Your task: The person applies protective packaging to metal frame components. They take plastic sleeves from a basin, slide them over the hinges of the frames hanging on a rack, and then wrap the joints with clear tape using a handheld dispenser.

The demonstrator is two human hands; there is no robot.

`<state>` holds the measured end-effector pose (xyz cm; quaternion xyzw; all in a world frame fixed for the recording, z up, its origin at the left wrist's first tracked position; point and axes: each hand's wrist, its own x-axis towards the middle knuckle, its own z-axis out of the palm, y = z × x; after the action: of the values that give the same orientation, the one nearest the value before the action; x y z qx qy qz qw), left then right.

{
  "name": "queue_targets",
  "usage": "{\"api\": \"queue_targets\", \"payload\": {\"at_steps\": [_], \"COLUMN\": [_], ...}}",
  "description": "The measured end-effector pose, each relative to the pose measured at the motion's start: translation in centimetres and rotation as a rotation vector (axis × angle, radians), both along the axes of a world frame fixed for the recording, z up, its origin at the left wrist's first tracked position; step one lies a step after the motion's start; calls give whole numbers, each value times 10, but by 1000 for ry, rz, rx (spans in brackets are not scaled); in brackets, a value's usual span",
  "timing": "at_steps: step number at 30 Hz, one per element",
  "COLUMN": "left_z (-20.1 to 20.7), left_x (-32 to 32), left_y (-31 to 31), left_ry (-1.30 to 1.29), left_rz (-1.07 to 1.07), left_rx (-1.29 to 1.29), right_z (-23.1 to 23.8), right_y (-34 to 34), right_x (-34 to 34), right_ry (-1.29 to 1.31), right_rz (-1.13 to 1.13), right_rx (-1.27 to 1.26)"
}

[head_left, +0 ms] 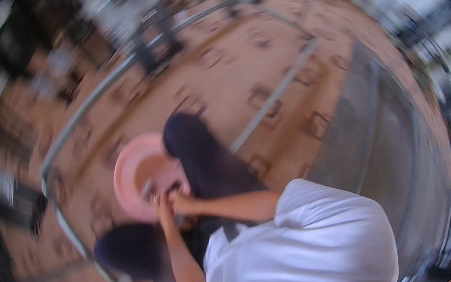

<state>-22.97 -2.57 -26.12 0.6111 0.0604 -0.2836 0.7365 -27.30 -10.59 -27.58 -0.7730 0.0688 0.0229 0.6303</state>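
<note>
A pink round basin (121, 181) sits between my dark-trousered knees. Over its near rim my two hands meet, close together and smeared by motion. My left hand (164, 206) reaches up from below, its fingers drawn together beside a small dark thing. My right hand (182, 203) comes in from the right and appears closed around that small dark thing (174, 188), whose kind is too blurred to tell. Inside the basin, just past my left fingers, shows a small pale grey thing (148, 189), also unclear.
A grey metal rail frame (83, 110) surrounds me on a patterned brown floor covering (217, 84). To the right lies a grey flat surface (375, 137). A dark box-like object (22, 207) stands at the far left. Blurred clutter lines the edges.
</note>
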Motion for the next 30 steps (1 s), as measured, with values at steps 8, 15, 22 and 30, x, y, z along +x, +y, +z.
{"api": "queue_targets", "payload": {"at_steps": [8, 15, 22, 30], "left_z": [20, -17, 35, 228], "left_x": [13, 37, 49, 9], "left_y": [3, 42, 86, 21], "left_ry": [60, 175, -42, -420], "left_rz": [-133, 7, -49, 6], "left_rx": [-275, -159, -98, 215], "right_z": [27, 114, 173, 207], "right_y": [-13, -23, -68, -118], "right_x": [14, 16, 13, 24], "right_ry": [-106, -244, -443, -466], "right_rz": [-223, -5, 201, 328], "right_rx": [314, 437, 613, 665]}}
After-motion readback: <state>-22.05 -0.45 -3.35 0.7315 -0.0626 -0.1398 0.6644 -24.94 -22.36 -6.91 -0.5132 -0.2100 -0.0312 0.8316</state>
